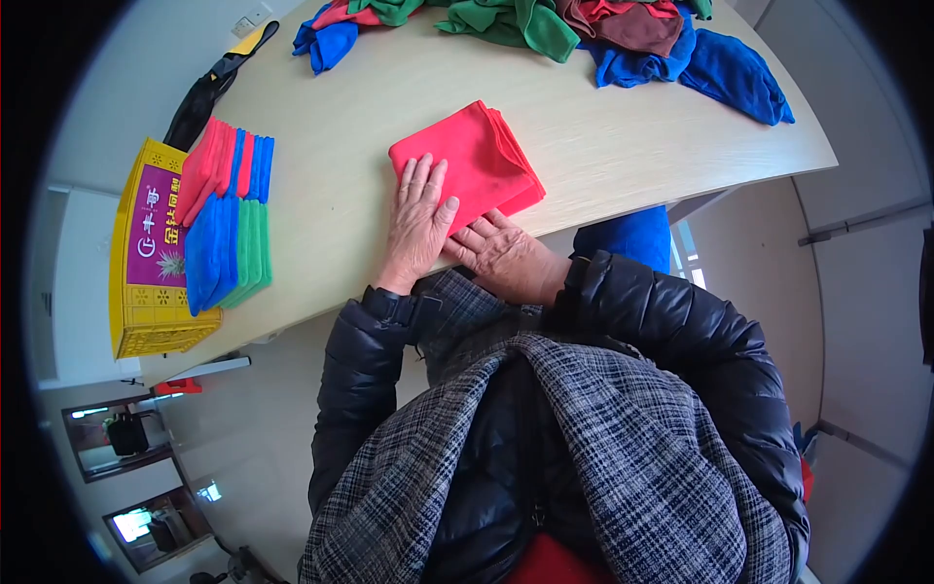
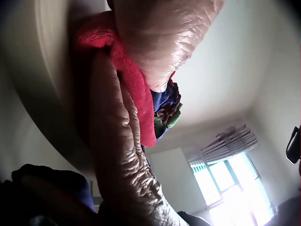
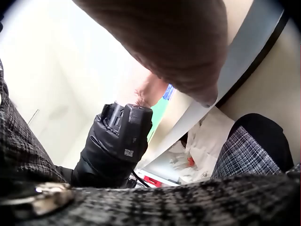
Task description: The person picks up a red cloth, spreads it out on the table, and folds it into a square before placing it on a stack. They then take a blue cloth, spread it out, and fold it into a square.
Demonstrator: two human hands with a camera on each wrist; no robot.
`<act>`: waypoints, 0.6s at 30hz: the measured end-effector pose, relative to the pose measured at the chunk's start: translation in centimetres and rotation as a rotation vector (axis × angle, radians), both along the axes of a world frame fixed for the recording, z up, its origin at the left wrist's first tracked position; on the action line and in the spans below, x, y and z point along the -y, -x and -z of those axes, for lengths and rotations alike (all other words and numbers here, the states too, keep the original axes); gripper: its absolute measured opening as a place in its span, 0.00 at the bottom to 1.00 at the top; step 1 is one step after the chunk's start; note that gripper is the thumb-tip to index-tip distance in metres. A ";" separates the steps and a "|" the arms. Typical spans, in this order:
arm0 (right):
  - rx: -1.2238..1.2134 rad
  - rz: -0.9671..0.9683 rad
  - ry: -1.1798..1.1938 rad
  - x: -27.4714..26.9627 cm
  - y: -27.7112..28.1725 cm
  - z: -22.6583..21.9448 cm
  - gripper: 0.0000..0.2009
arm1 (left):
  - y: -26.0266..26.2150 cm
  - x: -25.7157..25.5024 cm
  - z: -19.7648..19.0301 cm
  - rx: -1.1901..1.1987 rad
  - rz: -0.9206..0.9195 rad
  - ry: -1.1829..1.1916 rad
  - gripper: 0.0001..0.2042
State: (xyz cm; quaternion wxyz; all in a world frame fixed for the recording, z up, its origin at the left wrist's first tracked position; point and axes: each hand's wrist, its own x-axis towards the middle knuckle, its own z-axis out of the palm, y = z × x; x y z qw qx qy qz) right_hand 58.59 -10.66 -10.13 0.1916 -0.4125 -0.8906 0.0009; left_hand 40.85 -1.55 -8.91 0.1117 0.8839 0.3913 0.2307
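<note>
Both hands lie flat on a folded red cloth (image 1: 472, 165) at the near edge of the bench (image 1: 623, 146): the left hand (image 1: 420, 226) presses its near corner with straight fingers, the right hand (image 1: 506, 255) rests just beside it, fingers extended along the cloth's near edge, gripping nothing. The step in hand appears to be smoothing the fold. To the left of the hands a stack of folded cloths (image 1: 226, 219) sits on a yellow crate (image 1: 146, 292); beyond them lies an unfolded pile (image 1: 545, 24).

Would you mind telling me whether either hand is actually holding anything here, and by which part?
Nothing is gripped: the left hand lies flat on the folded red cloth near its front edge, and the right hand touches that edge.
</note>
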 end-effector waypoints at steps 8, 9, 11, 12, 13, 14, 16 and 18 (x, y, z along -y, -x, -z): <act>-0.156 -0.040 0.600 -0.2 -1.7 -10.1 0.26 | 0.2 0.2 0.1 -0.210 0.014 -0.115 0.32; -0.173 0.034 0.762 -0.8 -1.4 -11.2 0.24 | 0.1 0.2 0.0 -0.290 0.011 -0.176 0.32; -0.276 0.077 0.450 -3.5 0.3 -8.1 0.24 | -0.4 0.7 -1.3 -0.292 0.008 -0.104 0.32; -0.374 0.117 0.134 -4.8 0.7 -6.2 0.24 | -0.8 1.0 -2.0 -0.296 0.003 -0.034 0.33; -0.375 0.117 0.132 -5.7 0.6 -4.7 0.24 | -0.9 1.2 -2.4 -0.302 -0.001 0.036 0.34; -0.263 0.216 0.069 -6.5 0.5 -3.1 0.26 | -0.7 1.4 -2.2 -0.303 -0.003 0.037 0.34; -0.036 0.400 -0.049 -7.7 0.8 -1.2 0.28 | 0.1 2.0 -1.5 -0.253 0.033 -0.080 0.34; -0.031 0.413 -0.015 -8.4 -0.1 -0.7 0.29 | 1.0 2.6 -0.8 -0.231 0.035 -0.122 0.34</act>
